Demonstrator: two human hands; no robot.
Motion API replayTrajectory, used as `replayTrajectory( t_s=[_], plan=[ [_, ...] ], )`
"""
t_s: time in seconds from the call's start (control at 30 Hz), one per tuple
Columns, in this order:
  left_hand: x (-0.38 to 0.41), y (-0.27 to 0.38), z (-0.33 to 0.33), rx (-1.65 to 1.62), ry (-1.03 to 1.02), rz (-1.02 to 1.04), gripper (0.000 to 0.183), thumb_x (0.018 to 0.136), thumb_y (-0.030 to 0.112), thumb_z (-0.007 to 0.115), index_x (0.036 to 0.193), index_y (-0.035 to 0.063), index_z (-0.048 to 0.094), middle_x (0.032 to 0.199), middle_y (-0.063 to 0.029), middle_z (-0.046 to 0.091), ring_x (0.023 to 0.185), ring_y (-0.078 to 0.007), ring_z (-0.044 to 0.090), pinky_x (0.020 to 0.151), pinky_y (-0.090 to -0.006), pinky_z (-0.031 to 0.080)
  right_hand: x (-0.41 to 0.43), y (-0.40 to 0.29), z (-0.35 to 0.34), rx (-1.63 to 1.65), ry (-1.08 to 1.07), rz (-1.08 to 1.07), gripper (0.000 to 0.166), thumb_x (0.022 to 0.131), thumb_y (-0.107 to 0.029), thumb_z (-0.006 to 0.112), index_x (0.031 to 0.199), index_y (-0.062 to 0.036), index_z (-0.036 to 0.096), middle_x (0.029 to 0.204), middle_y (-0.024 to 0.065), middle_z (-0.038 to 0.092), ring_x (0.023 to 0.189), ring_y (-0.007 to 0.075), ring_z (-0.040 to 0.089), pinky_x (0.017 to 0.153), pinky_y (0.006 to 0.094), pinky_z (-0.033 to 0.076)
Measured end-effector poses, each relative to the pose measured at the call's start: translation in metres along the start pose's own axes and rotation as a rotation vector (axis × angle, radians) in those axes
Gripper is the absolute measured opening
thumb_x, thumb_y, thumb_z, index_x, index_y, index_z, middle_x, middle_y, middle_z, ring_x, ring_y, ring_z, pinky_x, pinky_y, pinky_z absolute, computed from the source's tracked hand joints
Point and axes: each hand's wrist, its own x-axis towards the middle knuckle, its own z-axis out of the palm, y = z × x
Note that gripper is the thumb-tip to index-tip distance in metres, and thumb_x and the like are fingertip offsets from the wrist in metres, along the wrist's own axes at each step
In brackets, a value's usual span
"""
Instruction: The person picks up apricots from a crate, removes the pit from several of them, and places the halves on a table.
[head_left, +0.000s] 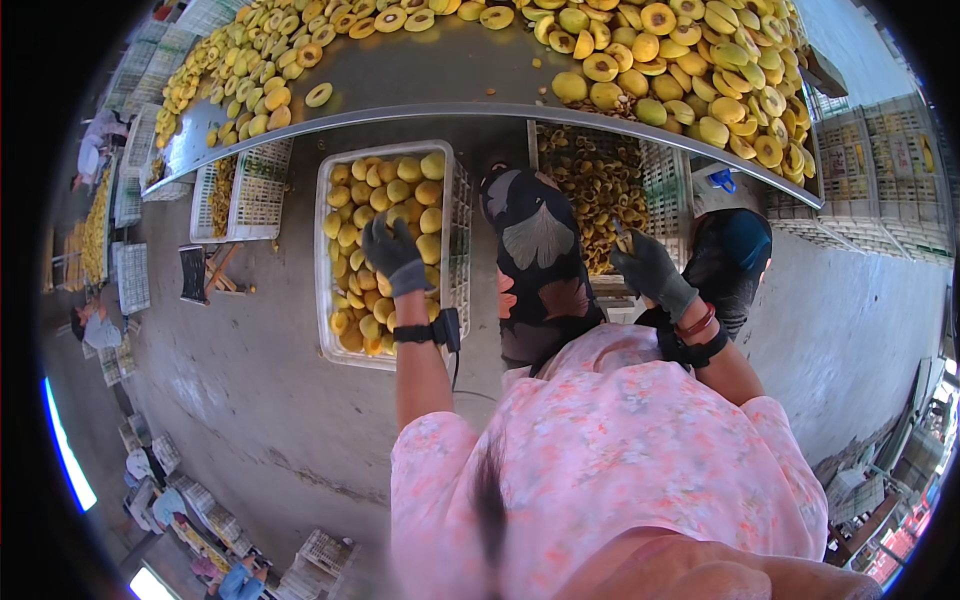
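My left hand (394, 253), in a dark grey glove, is over a white plastic crate (457, 225) of whole yellow peach-like fruit (405, 169). Its fingers reach down among the fruit; whether they grip one is hidden under the palm. My right hand (651, 270), gloved alike, is closed around a small knife-like tool (619, 231) with a metal tip pointing away from me. Below that hand, between my knees, another crate (666, 187) holds yellow-brown peelings or pit scraps (592, 199).
A metal-edged table (450, 79) spans the front, with halved fruit (720, 67) heaped at right and more halves (277, 56) at left. Crates (259, 187) and a folding stool (212, 274) stand left. Stacked crates (874, 165) stand right. Several people work farther off.
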Motion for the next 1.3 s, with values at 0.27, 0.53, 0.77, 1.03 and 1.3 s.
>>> replayTrajectory(
  t_s=[0.27, 0.53, 0.77, 1.03, 1.3],
  plan=[
    [0.135, 0.240, 0.128, -0.125, -0.534, 0.347, 0.041, 0.081, 0.033, 0.061, 0.117, 0.0138, 0.057, 0.111, -0.0156, 0.060, 0.099, -0.0319, 0.059, 0.084, -0.0438, 0.048, 0.001, 0.006, -0.021, -0.129, 0.026, -0.246, 0.013, 0.081, -0.019, 0.058, 0.086, -0.0070, 0.055, 0.070, 0.0095, 0.052, 0.056, 0.0226, 0.051, 0.049, 0.0353, 0.041],
    [0.145, 0.283, 0.188, 0.145, -1.024, 0.467, 0.049, 0.081, 0.036, 0.061, 0.124, 0.0157, 0.052, 0.118, -0.0132, 0.058, 0.105, -0.0309, 0.058, 0.088, -0.0408, 0.047, -0.017, 0.007, -0.059, -0.234, 0.089, -0.275, 0.006, 0.076, -0.016, 0.058, 0.081, -0.0119, 0.058, 0.086, 0.0185, 0.054, 0.071, 0.0336, 0.057, 0.057, 0.0428, 0.046],
    [0.121, 0.275, 0.109, -0.928, -0.969, -0.136, 0.050, 0.086, 0.032, 0.056, 0.129, 0.0086, 0.045, 0.114, -0.0130, 0.057, 0.096, -0.0223, 0.059, 0.069, -0.0330, 0.052, -0.016, -0.034, -0.075, 0.248, 0.104, -0.016, 0.017, 0.080, -0.020, 0.057, 0.089, -0.0051, 0.055, 0.073, 0.0162, 0.058, 0.065, 0.0286, 0.058, 0.057, 0.0380, 0.044],
    [0.055, 0.306, 0.009, -1.720, -0.974, -0.492, 0.047, 0.091, 0.043, 0.051, 0.123, 0.0077, 0.050, 0.110, -0.0074, 0.058, 0.097, -0.0180, 0.057, 0.076, -0.0288, 0.051, -0.010, -0.087, -0.067, 0.394, 0.138, -0.366, 0.008, 0.086, -0.008, 0.053, 0.090, -0.0069, 0.046, 0.064, -0.0026, 0.047, 0.047, 0.0047, 0.044, 0.042, 0.0220, 0.037],
    [0.017, 0.337, -0.013, -1.374, -0.531, 0.013, 0.036, 0.094, 0.032, 0.049, 0.119, 0.0049, 0.050, 0.112, -0.0095, 0.056, 0.102, -0.0199, 0.054, 0.091, -0.0322, 0.043, -0.026, -0.094, -0.065, 0.257, 0.264, -0.484, 0.014, 0.084, -0.004, 0.051, 0.098, -0.0045, 0.050, 0.068, -0.0020, 0.052, 0.051, 0.0044, 0.047, 0.044, 0.0221, 0.038]
  ],
)
